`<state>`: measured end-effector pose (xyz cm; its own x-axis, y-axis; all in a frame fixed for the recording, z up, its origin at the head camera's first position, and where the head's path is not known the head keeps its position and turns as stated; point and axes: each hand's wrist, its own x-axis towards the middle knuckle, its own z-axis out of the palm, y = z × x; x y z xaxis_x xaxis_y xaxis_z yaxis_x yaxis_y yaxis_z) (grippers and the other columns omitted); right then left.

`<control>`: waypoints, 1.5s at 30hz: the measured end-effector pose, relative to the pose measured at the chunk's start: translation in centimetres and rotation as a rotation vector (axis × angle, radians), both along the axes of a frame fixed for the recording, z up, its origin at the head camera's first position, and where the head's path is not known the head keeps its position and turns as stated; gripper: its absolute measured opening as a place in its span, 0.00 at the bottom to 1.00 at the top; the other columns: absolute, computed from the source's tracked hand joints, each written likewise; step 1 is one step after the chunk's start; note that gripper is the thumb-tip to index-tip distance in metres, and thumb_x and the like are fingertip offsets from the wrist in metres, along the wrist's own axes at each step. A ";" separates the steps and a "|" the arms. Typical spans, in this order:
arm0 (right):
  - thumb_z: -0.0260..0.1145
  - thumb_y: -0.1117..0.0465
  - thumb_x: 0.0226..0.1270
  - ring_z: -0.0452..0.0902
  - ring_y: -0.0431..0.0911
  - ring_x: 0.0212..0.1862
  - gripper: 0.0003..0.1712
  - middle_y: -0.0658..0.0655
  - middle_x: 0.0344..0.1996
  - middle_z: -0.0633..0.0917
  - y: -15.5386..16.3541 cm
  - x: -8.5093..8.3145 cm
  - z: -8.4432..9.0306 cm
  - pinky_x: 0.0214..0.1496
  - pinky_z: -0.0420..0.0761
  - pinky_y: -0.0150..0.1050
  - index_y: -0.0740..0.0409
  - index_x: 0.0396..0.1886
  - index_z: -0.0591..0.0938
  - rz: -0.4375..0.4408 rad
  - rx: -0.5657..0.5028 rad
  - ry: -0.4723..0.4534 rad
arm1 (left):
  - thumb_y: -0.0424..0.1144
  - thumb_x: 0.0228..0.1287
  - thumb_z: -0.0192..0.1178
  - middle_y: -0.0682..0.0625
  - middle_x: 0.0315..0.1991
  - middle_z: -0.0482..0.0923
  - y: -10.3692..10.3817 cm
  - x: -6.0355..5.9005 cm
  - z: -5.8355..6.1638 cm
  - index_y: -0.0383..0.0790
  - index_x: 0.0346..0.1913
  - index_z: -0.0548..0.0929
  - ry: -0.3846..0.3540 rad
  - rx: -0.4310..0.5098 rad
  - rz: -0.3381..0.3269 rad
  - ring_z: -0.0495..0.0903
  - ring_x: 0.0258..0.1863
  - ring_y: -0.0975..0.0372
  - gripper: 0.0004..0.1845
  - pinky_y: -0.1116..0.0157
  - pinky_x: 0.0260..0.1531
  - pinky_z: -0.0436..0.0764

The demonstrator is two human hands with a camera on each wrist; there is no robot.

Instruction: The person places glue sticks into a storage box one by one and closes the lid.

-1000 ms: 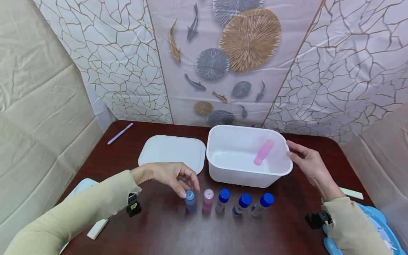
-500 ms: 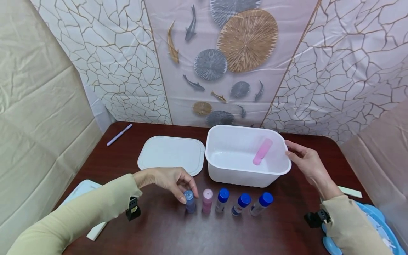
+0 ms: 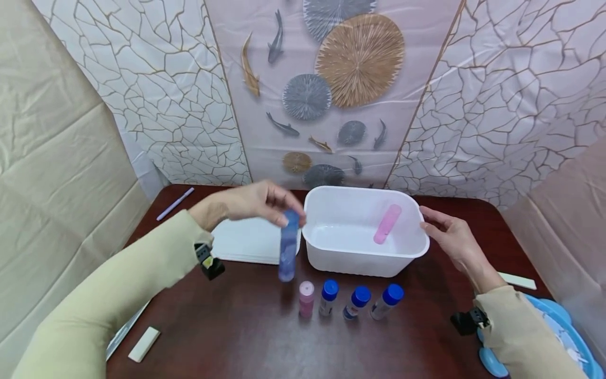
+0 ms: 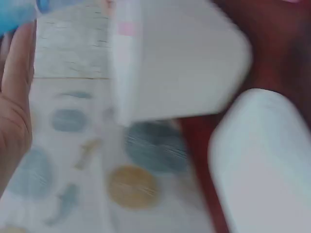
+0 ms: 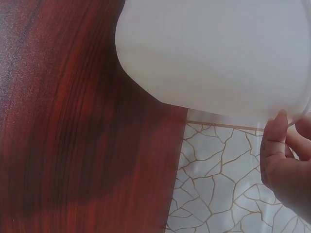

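My left hand (image 3: 271, 204) pinches a translucent blue glue stick (image 3: 288, 250) by its top. The stick hangs upright above the table, just left of the white plastic bin (image 3: 350, 263). In the left wrist view, part of the blue glue stick (image 4: 14, 14) shows at the top left corner, blurred. My right hand (image 3: 452, 237) pinches the bin's right rim between thumb and fingers. A pink glue stick (image 3: 388, 223) leans inside the bin toward its right end. In front of the bin stand another pink glue stick (image 3: 306, 300) and several blue-capped ones (image 3: 328, 298), in a row.
Behind my left hand lies a flat white lid (image 3: 251, 242). A lilac pen (image 3: 175, 204) rests at the back left, and a white block (image 3: 144, 343) at the front left. A light strip (image 3: 517, 280) and a blue tray (image 3: 577, 337) are at the right edge.
My left hand has lifted the blue glue stick from the left end of the row, up and away toward the bin. The right hand keeps its place on the rim.
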<state>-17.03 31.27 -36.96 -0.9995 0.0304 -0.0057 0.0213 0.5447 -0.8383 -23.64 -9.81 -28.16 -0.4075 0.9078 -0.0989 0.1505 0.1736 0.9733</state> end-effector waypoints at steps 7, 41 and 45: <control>0.56 0.54 0.72 0.67 0.21 0.40 0.31 0.71 0.65 0.67 0.3 0.0 0.1 0.41 0.76 0.18 0.63 0.69 0.62 0.005 -0.011 -0.005 | 0.28 0.62 0.59 0.42 0.55 0.77 7.6 -1.4 3.1 0.31 0.57 0.75 -0.035 0.040 0.276 0.77 0.53 0.57 0.19 0.62 0.54 0.77; 0.55 0.56 0.72 0.70 0.49 0.56 0.29 0.68 0.65 0.68 0.0 0.1 -0.1 0.46 0.78 0.24 0.61 0.69 0.64 -0.012 0.010 -0.001 | 0.32 0.50 0.71 0.49 0.39 0.86 22.0 -0.2 -6.6 0.39 0.43 0.87 0.131 -0.244 0.435 0.79 0.35 0.68 0.14 0.78 0.35 0.76; 0.56 0.57 0.72 0.71 0.35 0.48 0.29 0.67 0.64 0.70 0.1 0.1 -0.2 0.45 0.78 0.23 0.62 0.68 0.64 -0.015 0.002 0.010 | 0.31 0.50 0.71 0.49 0.39 0.85 22.2 -0.2 -7.0 0.38 0.42 0.86 0.135 -0.249 0.424 0.79 0.36 0.67 0.14 0.77 0.35 0.75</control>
<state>-16.91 31.40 -37.15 -0.9989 0.0456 0.0047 0.0210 0.5462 -0.8374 -23.79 12.40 -35.11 -0.7593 0.6152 -0.2120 0.1384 0.4710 0.8712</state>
